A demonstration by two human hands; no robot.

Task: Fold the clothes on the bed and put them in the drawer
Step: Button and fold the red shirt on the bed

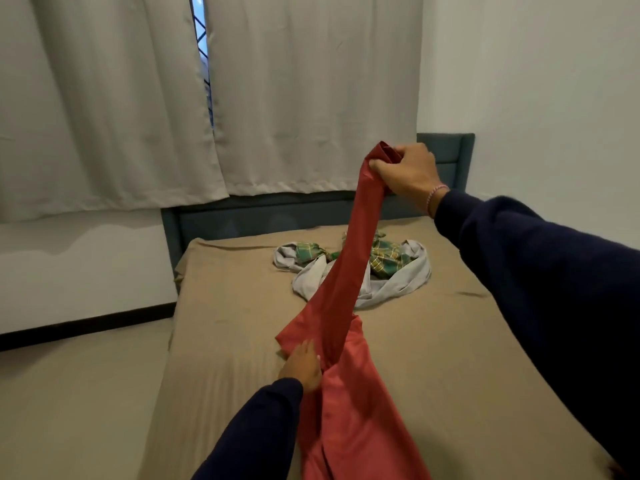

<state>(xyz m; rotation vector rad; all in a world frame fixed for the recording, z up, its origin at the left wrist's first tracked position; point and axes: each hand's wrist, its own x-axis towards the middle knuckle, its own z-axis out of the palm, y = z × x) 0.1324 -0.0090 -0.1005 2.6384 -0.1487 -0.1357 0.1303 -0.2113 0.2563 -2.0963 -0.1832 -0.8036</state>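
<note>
The red garment (341, 282) is half raised from the bed (433, 358); the right hand (407, 176) holds its bunched end in a closed grip high above the bed, and the cloth runs taut from there down to the left hand (303, 367), which lies with straight, relaxed fingers on the spread lower part, pressing it to the bed and gripping nothing; the rest of the garment trails toward the near end of the bed and out of view.

The step in hand looks like straightening the garment before folding; done well, I judge, the left hand would keep the lower part pinned flat while the right draws the raised end straight up, untwisted, then lays it down along the bed so that the seams meet; a jerk would likely drag the cloth from under the left hand and wrinkle the sheet.

Farther up the bed, near the headboard (263, 216), lies a loose heap: a grey garment (391, 289) tangled with a green checked cloth (388, 259), both unfolded, partly hidden behind the raised red cloth.

No drawer is in view; what kind of garment the red one is cannot be told; its near end is cut off by the picture's lower edge; the right hand's fingertips are buried in the bunched cloth.
</note>
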